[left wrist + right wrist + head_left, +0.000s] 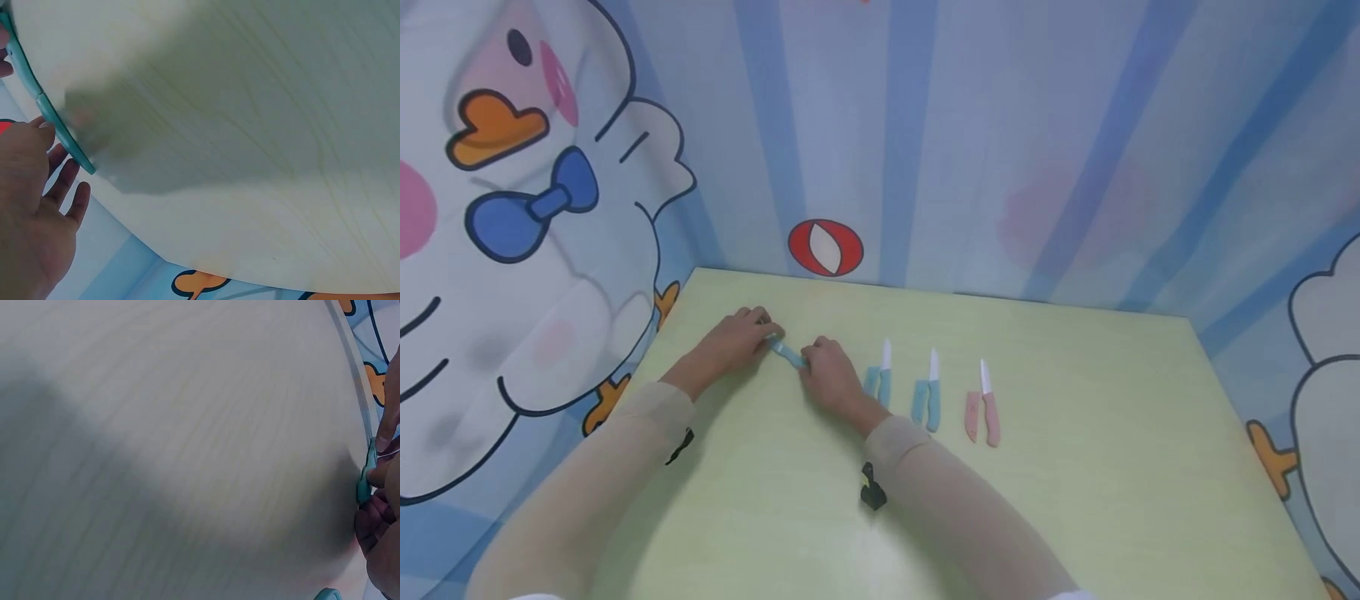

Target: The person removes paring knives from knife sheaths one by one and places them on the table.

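Note:
A small teal knife with its blade inside a matching sheath [788, 354] is held between both hands, just over the table. My left hand [737, 340] pinches its far-left end, which the left wrist view shows as the sheath part [65, 134]. The right hand [832, 377] grips the other end, by the handle [364, 487]. No bare blade shows between the two parts. Right of my right hand lie a blue knife [885, 386] beside its blue sheath [871, 381], partly behind the wrist, and another blue knife [934, 404] beside its sheath [919, 400].
Further right on the pale yellow table [1112, 467] lies a pink knife [992, 417] with a white blade, its pink sheath [972, 417] alongside. Knife blades point toward the back edge. A cartoon-printed backdrop [1000, 150] rises behind the table.

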Tool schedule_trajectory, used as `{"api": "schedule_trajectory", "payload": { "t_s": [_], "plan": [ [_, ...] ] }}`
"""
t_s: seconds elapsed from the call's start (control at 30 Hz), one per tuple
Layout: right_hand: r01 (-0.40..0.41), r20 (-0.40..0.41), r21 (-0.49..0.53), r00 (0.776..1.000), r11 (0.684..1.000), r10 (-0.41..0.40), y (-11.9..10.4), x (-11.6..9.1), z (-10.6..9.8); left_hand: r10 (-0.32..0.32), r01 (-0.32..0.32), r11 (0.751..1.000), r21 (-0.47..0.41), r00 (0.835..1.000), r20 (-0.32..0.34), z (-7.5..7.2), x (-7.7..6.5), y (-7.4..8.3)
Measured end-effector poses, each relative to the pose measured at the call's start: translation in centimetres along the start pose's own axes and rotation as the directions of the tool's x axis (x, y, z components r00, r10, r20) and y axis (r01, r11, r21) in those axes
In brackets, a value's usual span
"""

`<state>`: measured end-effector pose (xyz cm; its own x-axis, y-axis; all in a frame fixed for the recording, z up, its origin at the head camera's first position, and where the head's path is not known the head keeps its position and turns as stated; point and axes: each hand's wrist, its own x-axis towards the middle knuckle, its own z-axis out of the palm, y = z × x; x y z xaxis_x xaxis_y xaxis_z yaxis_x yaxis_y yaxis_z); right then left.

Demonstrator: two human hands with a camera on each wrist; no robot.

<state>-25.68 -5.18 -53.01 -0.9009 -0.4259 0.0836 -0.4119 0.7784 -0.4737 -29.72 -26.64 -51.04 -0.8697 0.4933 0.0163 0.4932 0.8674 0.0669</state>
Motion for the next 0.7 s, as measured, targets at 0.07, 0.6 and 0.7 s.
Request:
{"api": "schedule_trajectory", "payload": {
  "t_s": [0.07, 0.6, 0.7],
  "plan": [
    [-0.003, 0.004, -0.038, 1.000, 0.999, 0.003, -0.2, -0.1, 0.0, 0.011, -0.011, 1.000, 0.011, 1.000, -0.002, 0.0, -0.2, -0.1],
    [0.010, 0.082, -0.081, 0.997, 0.997, -0.003, -0.2, -0.2, -0.2, 0.070, -0.071, 0.996, 0.058, 0.997, 0.023, -0.3, -1.1, 0.2],
    [0.010, 0.079, -0.045, 0.997, 0.999, -0.007, -0.1, -0.4, -0.3, 0.069, -0.071, 0.996, 0.053, 0.997, 0.034, -0.4, -1.2, 0.3]
  ]
}}
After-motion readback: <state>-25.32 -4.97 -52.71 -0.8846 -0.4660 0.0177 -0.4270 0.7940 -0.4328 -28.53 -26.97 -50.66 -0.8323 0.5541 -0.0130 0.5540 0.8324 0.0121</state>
